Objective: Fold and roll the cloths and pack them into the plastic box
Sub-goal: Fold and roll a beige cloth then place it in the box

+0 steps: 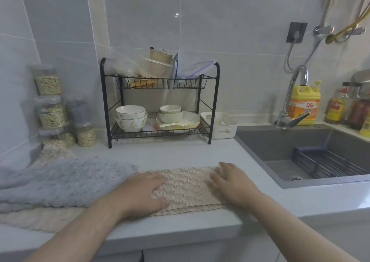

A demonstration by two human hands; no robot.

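A beige fluffy cloth (186, 185) lies folded flat on the counter in front of me, its doubled edge showing along the near side. My left hand (146, 193) presses flat on its left part. My right hand (232, 183) rests flat on its right end. To the left a grey fluffy cloth (66, 181) is spread over another beige cloth (40, 219). The white plastic box (222, 124) stands at the back, right of the dish rack, with its inside mostly hidden from here.
A black two-tier dish rack (160, 101) holds bowls, plates and containers. Jars (52, 109) are stacked in the left corner. A grey sink (312, 153) with a drainer basket lies to the right, with a tap (294, 99) and a yellow detergent bottle (304, 103) behind.
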